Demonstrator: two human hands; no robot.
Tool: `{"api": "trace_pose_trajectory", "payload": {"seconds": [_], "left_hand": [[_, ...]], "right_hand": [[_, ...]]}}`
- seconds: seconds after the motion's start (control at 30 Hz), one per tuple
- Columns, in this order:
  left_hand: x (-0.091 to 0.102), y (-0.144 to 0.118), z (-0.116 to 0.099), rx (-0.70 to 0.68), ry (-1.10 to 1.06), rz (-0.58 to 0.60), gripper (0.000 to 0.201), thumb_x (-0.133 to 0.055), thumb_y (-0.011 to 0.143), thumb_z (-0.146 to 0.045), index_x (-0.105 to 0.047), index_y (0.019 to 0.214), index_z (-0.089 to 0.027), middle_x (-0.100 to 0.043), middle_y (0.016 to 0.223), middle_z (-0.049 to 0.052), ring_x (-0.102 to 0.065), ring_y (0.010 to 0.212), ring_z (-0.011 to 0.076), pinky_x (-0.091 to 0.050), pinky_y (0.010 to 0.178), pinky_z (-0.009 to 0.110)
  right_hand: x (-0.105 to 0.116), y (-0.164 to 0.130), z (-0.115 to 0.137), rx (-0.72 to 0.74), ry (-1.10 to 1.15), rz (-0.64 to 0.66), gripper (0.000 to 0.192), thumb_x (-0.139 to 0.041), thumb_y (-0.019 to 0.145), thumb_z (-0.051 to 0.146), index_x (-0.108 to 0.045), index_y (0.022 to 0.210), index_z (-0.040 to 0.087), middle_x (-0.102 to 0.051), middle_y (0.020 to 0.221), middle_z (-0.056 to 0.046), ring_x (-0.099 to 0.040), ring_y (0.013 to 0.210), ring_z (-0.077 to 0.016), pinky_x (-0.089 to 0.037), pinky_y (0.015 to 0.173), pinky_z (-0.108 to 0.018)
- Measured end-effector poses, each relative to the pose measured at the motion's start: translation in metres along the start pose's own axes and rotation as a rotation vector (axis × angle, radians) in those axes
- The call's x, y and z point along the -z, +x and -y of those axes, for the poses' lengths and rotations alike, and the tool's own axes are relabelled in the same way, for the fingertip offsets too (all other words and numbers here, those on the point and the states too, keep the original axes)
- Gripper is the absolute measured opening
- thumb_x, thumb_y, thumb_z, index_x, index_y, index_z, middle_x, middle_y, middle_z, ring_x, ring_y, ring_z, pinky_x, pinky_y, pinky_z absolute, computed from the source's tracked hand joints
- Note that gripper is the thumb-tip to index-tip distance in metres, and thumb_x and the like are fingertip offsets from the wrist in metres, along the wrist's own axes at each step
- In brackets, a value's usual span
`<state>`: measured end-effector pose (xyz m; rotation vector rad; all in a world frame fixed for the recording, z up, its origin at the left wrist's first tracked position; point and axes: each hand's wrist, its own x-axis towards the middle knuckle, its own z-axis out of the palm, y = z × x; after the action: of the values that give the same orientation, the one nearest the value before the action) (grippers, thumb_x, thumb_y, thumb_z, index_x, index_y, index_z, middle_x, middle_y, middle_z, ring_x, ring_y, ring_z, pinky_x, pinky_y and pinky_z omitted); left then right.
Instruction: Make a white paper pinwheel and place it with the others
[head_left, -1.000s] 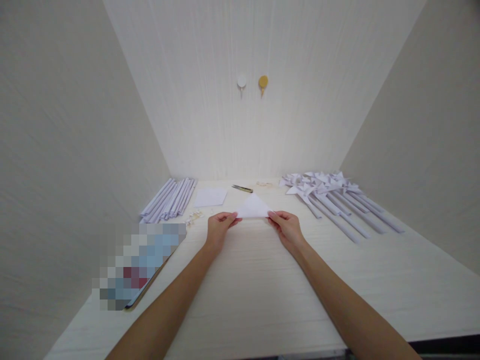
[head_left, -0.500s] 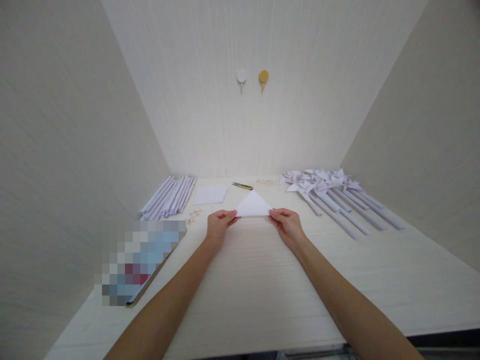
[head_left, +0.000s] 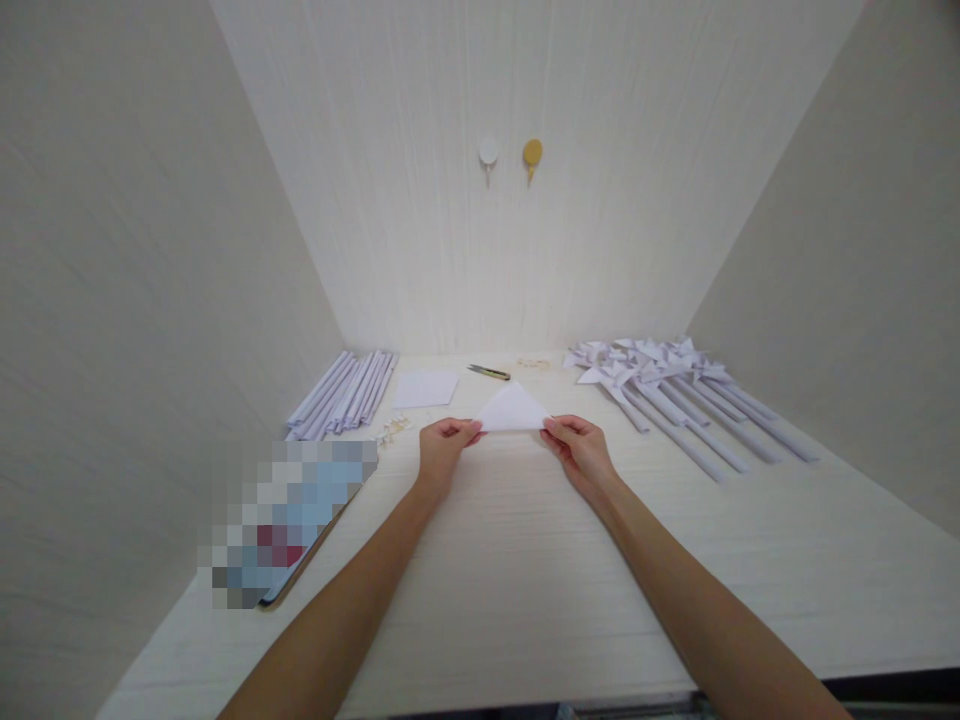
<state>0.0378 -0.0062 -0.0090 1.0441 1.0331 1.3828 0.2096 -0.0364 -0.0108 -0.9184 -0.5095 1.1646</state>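
Note:
A white sheet of paper folded into a triangle (head_left: 514, 411) is held just above the table, its point facing away from me and its long edge toward me. My left hand (head_left: 444, 452) pinches its left corner between thumb and fingers. At the right corner, my right hand (head_left: 581, 450) grips it the same way. Beyond the triangle lies a small pair of thread snips (head_left: 489, 372). A stack of white square paper (head_left: 426, 389) rests to the left of the snips.
Rolled paper sticks (head_left: 343, 394) are piled at the back left. Paper pinwheels (head_left: 637, 368) on sticks lie at the back right. Small beige bits (head_left: 394, 430) sit near my left hand. A pixelated flat device (head_left: 300, 530) lies at left. Two hooks, one yellow (head_left: 532, 153), are on the wall.
Both hands keep hold of the folded paper at its corners with hardly any movement. The whole view has shifted slightly, so everything appears a little further right.

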Motion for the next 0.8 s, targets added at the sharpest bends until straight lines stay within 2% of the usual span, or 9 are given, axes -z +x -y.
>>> {"api": "trace_pose_trajectory", "payload": {"seconds": [0.17,0.5,0.8], "left_hand": [[-0.0007,-0.0002,-0.0014,-0.022,0.007,-0.032,0.018,-0.073,0.048,-0.024,-0.06,0.054,-0.012,-0.062,0.053,0.0,-0.056,0.052,0.0078,-0.045,0.058,0.021],[-0.0015,0.0038,-0.0001,0.067,-0.308,-0.053,0.023,-0.076,0.04,-0.022,-0.063,0.056,-0.012,-0.063,0.055,0.0,-0.059,0.056,0.0084,-0.048,0.064,0.022],[0.0003,0.0047,0.0013,0.114,-0.3,-0.067,0.023,-0.076,0.036,-0.021,-0.062,0.05,-0.011,-0.063,0.057,0.0,-0.057,0.056,0.007,-0.048,0.071,0.025]], "right_hand": [[0.0008,0.0012,-0.0029,0.0,0.027,-0.018,0.024,-0.081,0.035,0.019,-0.062,0.049,0.015,-0.062,0.051,0.002,-0.058,0.055,-0.0068,-0.053,0.061,-0.016],[-0.0017,0.0003,-0.002,-0.016,0.067,-0.039,0.025,-0.081,0.031,0.016,-0.061,0.046,0.016,-0.064,0.054,0.002,-0.059,0.056,-0.0066,-0.052,0.059,-0.014],[-0.002,-0.0009,-0.0009,0.012,0.052,-0.04,0.027,-0.081,0.028,0.017,-0.059,0.042,0.014,-0.065,0.06,0.0,-0.059,0.057,-0.0073,-0.052,0.059,-0.015]]}}
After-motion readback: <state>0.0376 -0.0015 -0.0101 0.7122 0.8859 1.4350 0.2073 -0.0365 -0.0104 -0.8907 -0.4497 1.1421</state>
